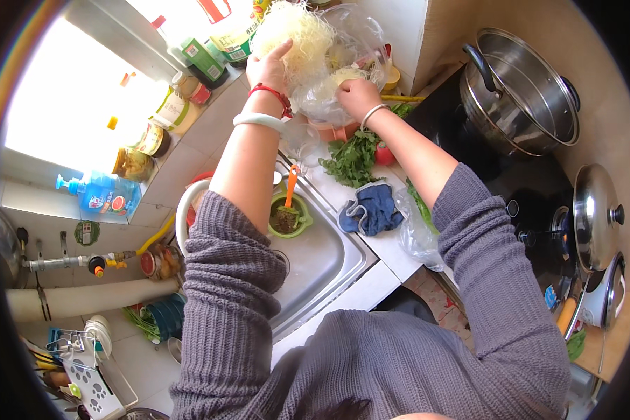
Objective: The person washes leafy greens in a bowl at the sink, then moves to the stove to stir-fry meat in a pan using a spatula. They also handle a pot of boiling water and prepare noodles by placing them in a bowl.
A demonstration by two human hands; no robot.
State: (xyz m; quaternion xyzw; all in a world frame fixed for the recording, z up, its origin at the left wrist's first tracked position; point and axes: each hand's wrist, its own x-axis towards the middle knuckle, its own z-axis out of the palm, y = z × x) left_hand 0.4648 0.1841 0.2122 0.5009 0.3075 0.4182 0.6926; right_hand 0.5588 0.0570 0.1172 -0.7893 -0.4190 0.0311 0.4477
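My left hand (267,74) is raised at the far side of the counter, closed around a tangled bundle of pale dried noodles (301,38). Beside it on the right is a clear plastic bag (360,28), with more pale strands inside. My right hand (359,96) pinches the bag near its opening, close to some of the strands; its fingertips are partly hidden. Below the bag sits an orange-pink container (332,131), mostly covered by it. Leafy greens (351,159) and a red tomato (384,154) lie just under my right wrist.
A steel sink (322,241) holds a green bowl (301,217) with an orange-handled utensil (291,183). A blue cloth (372,210) lies on the counter. At right, a steamer pot (521,91) stands on the black stove, near a lid (595,217). Bottles and jars (189,87) line the windowsill.
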